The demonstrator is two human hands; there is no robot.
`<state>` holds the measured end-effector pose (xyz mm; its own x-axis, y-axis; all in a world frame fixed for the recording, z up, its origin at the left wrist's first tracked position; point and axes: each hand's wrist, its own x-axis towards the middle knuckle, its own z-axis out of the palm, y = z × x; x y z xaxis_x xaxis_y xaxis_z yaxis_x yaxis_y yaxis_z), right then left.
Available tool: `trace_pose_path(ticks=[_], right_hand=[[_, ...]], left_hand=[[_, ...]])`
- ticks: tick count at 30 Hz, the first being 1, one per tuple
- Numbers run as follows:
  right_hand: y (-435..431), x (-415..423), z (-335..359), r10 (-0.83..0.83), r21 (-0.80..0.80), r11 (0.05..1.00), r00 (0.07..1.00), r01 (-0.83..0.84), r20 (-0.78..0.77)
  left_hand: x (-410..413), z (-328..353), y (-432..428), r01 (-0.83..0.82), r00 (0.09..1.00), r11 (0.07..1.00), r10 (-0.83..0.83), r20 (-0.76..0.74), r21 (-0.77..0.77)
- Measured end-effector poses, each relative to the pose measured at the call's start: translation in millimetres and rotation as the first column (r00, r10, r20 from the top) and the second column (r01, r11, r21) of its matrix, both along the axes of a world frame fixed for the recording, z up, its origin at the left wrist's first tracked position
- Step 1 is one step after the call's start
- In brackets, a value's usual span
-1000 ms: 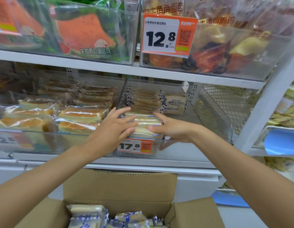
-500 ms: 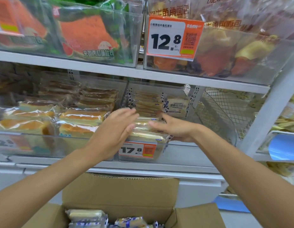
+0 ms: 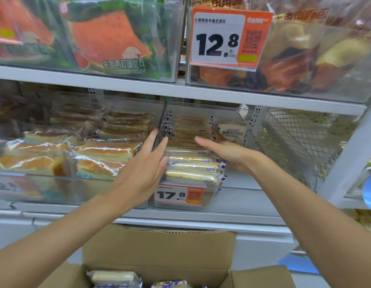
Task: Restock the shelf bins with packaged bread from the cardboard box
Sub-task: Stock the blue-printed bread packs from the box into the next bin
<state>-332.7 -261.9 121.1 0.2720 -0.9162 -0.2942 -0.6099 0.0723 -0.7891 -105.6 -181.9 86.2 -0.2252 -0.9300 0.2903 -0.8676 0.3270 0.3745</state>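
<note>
Squaring the row of bread packs in the clear bin goes best, I judge, with the left hand and right hand, both flat and open against its sides, pressing evenly inward, leaving room on the right for stock from the near cardboard box.

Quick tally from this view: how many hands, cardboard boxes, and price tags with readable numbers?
Hands: 2 (left hand, right hand)
Cardboard box: 1
Readable price tags: 2 (12.8 tag, 17.8 tag)
Total: 5
</note>
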Motion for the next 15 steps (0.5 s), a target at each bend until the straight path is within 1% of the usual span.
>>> trace_pose_path(ticks=[1,2,4,5,6,10,12,14,15], right_hand=[[3,-3,2,0.043,-0.052,0.998,0.999,-0.043,-0.015],[8,-3,3,0.115,-0.085,0.989,0.991,-0.121,-0.07],[15,2,-1,0.245,-0.114,0.951,0.927,-0.286,-0.285],[16,6,-3,0.26,-0.125,0.937,0.891,-0.326,-0.371],[14,9,-6,0.255,-0.135,0.931,0.872,-0.338,-0.419],[10,14,-7,0.249,-0.164,0.916,0.837,-0.367,-0.487],[16,14,-1,0.232,-0.189,0.916,0.851,-0.354,-0.471],[24,14,5,0.138,-0.304,0.912,0.905,-0.275,-0.403],[30,14,7,0.066,-0.396,0.889,0.922,-0.228,-0.382]], left_hand=[[0,0,0,-0.004,1.0,1.0,0.004,-0.002,-0.008],[-1,0,-1,-0.006,1.0,1.0,0.006,-0.004,-0.016],[-1,-1,-2,-0.016,1.0,0.999,0.015,-0.017,-0.035],[-2,-2,-2,-0.022,1.0,0.999,0.021,-0.022,-0.042],[-3,-1,-2,-0.026,0.999,0.999,0.025,-0.021,-0.043],[-5,1,-2,-0.016,1.0,0.997,0.015,-0.014,-0.069],[-5,1,-3,-0.011,0.999,0.999,0.01,-0.038,-0.047],[-4,6,-1,-0.026,0.995,1.0,0.025,-0.092,-0.004],[-5,10,1,-0.042,0.992,0.999,0.04,-0.119,-0.019]])
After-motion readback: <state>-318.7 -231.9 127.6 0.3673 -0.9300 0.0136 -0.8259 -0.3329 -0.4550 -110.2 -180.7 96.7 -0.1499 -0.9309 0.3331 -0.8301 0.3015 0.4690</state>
